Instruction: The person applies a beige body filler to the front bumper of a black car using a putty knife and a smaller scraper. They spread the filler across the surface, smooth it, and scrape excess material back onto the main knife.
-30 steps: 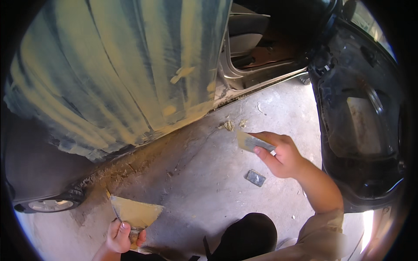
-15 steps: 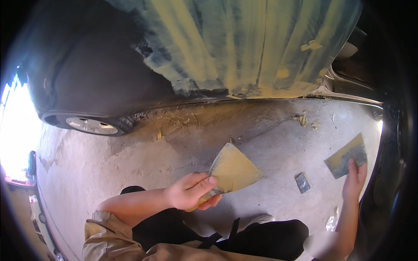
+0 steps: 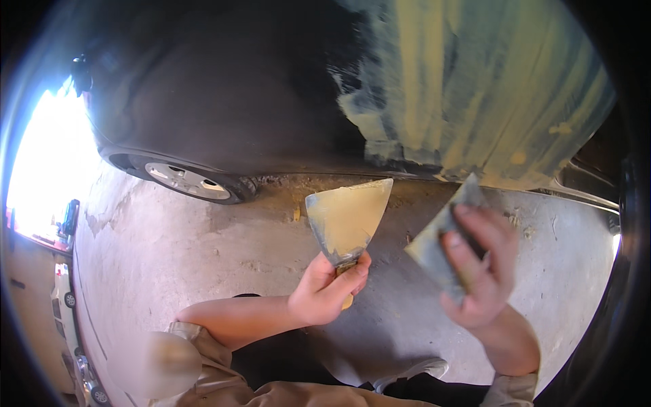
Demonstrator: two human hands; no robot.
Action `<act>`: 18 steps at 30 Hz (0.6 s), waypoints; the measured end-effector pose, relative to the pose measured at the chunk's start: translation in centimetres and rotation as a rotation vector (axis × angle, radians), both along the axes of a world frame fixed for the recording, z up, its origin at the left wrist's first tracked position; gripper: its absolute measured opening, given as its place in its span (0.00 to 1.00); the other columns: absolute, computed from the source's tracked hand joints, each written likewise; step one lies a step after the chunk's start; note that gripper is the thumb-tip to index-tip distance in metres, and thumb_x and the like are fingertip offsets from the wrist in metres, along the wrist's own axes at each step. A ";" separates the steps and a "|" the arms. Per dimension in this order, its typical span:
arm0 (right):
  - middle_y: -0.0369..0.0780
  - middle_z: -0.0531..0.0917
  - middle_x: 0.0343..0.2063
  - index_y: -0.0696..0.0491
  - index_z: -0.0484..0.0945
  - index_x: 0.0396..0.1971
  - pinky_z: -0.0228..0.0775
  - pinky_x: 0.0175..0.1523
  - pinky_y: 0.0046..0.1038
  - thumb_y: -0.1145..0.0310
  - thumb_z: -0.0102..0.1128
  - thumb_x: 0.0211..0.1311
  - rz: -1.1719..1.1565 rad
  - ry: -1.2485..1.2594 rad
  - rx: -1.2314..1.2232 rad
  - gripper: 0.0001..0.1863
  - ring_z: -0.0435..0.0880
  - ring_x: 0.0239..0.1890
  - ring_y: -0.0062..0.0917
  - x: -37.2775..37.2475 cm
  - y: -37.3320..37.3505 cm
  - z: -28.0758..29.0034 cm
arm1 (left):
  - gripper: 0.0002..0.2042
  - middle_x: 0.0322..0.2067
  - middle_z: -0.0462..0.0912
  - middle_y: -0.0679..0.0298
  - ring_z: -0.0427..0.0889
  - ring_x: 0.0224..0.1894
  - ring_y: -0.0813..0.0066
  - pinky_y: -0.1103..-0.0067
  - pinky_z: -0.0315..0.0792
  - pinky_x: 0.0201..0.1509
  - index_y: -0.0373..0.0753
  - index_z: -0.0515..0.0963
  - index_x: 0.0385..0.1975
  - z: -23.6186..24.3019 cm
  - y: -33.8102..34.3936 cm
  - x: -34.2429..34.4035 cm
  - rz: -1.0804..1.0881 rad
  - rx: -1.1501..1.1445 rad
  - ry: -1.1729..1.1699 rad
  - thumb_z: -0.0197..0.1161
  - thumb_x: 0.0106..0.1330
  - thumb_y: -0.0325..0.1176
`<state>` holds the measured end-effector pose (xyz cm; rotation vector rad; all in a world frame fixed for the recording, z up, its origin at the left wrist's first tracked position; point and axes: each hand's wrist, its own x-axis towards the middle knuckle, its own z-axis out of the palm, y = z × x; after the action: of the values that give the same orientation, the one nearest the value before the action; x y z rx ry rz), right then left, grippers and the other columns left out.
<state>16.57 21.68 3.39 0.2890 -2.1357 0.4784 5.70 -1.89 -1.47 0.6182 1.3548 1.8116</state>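
The putty knife (image 3: pixel 349 220) is gripped by the left hand's (image 3: pixel 329 292) fingers, wrapped round its handle, its broad edge turned toward the car (image 3: pixel 258 88). The flat spreader (image 3: pixel 432 245) is held by the right hand's (image 3: pixel 488 264) blurred fingers. A gap of concrete floor (image 3: pixel 400 281) is left between both tools.

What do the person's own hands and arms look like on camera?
The left hand and right hand are ungloved, with no watch or bracelet showing at either wrist. Loose beige fabric sleeves leave the forearms bare.
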 end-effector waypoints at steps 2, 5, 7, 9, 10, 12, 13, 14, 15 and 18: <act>0.49 0.83 0.51 0.53 0.85 0.54 0.76 0.51 0.39 0.70 0.72 0.57 -0.046 0.085 0.006 0.22 0.80 0.46 0.41 -2.3 -2.8 -1.7 | 0.00 0.31 0.72 0.71 0.71 0.31 0.83 0.81 0.68 0.36 0.38 0.72 0.43 0.2 -0.2 -0.4 0.057 0.013 0.003 0.55 0.79 0.25; 0.49 0.83 0.51 0.55 0.82 0.57 0.76 0.50 0.33 0.72 0.69 0.64 -0.114 0.074 -0.316 0.21 0.81 0.45 0.34 -3.0 -4.9 -3.2 | 0.02 0.29 0.72 0.71 0.71 0.29 0.84 0.81 0.68 0.33 0.39 0.73 0.41 1.6 -0.9 -1.4 0.108 0.018 -0.030 0.57 0.77 0.24; 0.47 0.83 0.50 0.57 0.80 0.59 0.76 0.49 0.30 0.73 0.66 0.69 -0.215 0.063 -0.847 0.20 0.81 0.44 0.30 -2.9 -5.8 -7.1 | 0.04 0.27 0.72 0.72 0.70 0.27 0.85 0.81 0.67 0.31 0.39 0.72 0.39 1.3 -0.2 -2.3 0.107 0.007 0.006 0.58 0.76 0.22; 0.40 0.85 0.45 0.58 0.78 0.56 0.75 0.47 0.25 0.74 0.58 0.74 -0.144 0.188 -1.481 0.14 0.83 0.43 0.23 -4.7 -8.3 -7.0 | 0.06 0.26 0.71 0.73 0.69 0.26 0.86 0.82 0.65 0.29 0.39 0.72 0.36 1.3 -1.2 -3.0 0.117 -0.104 0.133 0.60 0.74 0.20; 0.38 0.85 0.44 0.58 0.79 0.55 0.75 0.47 0.25 0.74 0.57 0.73 -0.071 0.151 -1.691 0.13 0.83 0.43 0.22 -4.4 -8.4 -6.8 | 0.07 0.26 0.71 0.73 0.68 0.25 0.86 0.82 0.64 0.29 0.39 0.71 0.35 1.3 -1.3 -3.3 0.137 -0.118 0.204 0.60 0.72 0.19; 0.36 0.86 0.42 0.57 0.80 0.52 0.75 0.50 0.24 0.75 0.55 0.74 0.091 0.017 -2.031 0.11 0.84 0.44 0.19 -4.4 -9.1 -6.3 | 0.09 0.25 0.71 0.74 0.68 0.24 0.86 0.82 0.62 0.28 0.40 0.70 0.34 1.5 -1.6 -4.0 0.169 -0.150 0.353 0.62 0.70 0.17; 0.36 0.87 0.44 0.57 0.79 0.52 0.75 0.51 0.24 0.75 0.55 0.74 0.230 -0.098 -2.104 0.11 0.85 0.45 0.20 -4.3 -9.6 -6.3 | 0.10 0.25 0.71 0.73 0.68 0.25 0.86 0.82 0.61 0.28 0.40 0.70 0.34 1.2 -1.6 -4.0 0.195 -0.178 0.446 0.63 0.68 0.17; 0.37 0.87 0.44 0.57 0.79 0.53 0.76 0.52 0.23 0.75 0.56 0.74 0.324 -0.165 -2.133 0.11 0.85 0.45 0.19 -4.4 -10.3 -6.5 | 0.11 0.26 0.71 0.73 0.68 0.26 0.85 0.81 0.61 0.29 0.41 0.69 0.34 0.3 -1.4 -4.0 0.214 -0.197 0.537 0.63 0.67 0.16; 0.37 0.87 0.45 0.58 0.79 0.53 0.76 0.52 0.23 0.75 0.57 0.74 0.433 -0.221 -2.165 0.11 0.85 0.45 0.19 -4.6 -11.1 -6.3 | 0.12 0.26 0.71 0.73 0.68 0.26 0.85 0.81 0.61 0.29 0.41 0.69 0.33 -0.1 -1.7 -4.2 0.228 -0.223 0.641 0.64 0.66 0.15; 0.38 0.87 0.46 0.60 0.77 0.55 0.77 0.54 0.24 0.75 0.57 0.76 0.539 -0.238 -2.178 0.12 0.85 0.46 0.20 -5.0 -12.3 -5.8 | 0.07 0.36 0.80 0.67 0.79 0.37 0.79 0.78 0.73 0.40 0.39 0.75 0.42 -0.4 -1.5 -3.4 0.279 -0.122 -0.113 0.62 0.75 0.35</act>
<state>11.55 9.38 -2.40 -0.4956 -0.6213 2.6836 2.25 -3.36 -1.92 0.2667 1.5201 1.9314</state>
